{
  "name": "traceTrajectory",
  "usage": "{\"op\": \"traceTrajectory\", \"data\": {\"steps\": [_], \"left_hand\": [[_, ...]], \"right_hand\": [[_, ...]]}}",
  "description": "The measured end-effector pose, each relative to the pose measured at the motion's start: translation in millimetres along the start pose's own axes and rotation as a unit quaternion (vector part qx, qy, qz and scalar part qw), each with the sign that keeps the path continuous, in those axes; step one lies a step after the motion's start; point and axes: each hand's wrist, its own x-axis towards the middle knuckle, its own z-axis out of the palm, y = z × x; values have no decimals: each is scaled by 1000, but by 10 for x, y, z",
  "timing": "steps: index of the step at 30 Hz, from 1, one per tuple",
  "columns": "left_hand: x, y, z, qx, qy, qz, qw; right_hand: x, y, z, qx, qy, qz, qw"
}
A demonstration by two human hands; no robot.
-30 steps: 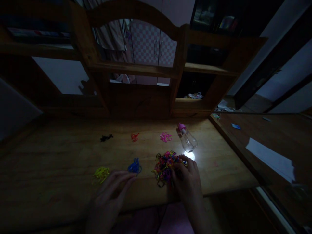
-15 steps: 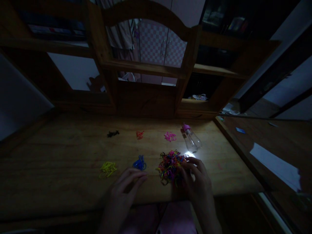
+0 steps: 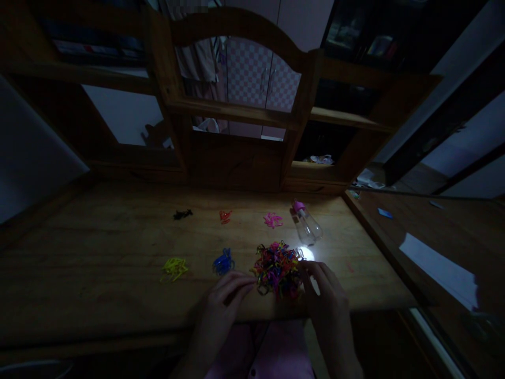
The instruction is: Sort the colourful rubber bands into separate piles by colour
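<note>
A mixed heap of small multicoloured rubber bands (image 3: 279,268) lies on the wooden desk. My left hand (image 3: 229,295) is at the heap's left edge, thumb and fingertips pinched together; whatever is between them is too small and dark to see. On the heap's right side, my right hand (image 3: 325,289) has its fingertips closed against the bands, partly hiding what they grip. Separate little piles lie around: blue bands (image 3: 223,262) just beyond my left hand, yellow bands (image 3: 174,269) farther left, and black bands (image 3: 182,214), red bands (image 3: 225,216) and pink bands (image 3: 273,220) in a row behind.
A clear bulb-shaped bottle (image 3: 309,227) with a pink cap lies on its side behind the heap, near a bright light spot. Wooden shelving (image 3: 236,160) rises along the desk's back. To the right, a lower brown surface holds a white paper strip (image 3: 440,271) and a blue card (image 3: 384,213).
My left hand has moved right, from near the blue bands to the edge of the mixed heap. My right hand stays at the heap's right side. The view has shifted slightly.
</note>
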Motion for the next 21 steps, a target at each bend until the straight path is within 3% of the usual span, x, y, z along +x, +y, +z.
{"op": "traceTrajectory", "data": {"steps": [8, 18, 21], "left_hand": [[33, 19, -40, -13, -7, -33, 999], [11, -43, -4, -51, -20, -111, 992], [10, -51, -7, -53, -19, -103, 993]], "right_hand": [[8, -46, 74, 48, 32, 71, 996], [-23, -71, 36, 27, 52, 57, 997], [-22, -85, 43, 8, 62, 41, 997]]}}
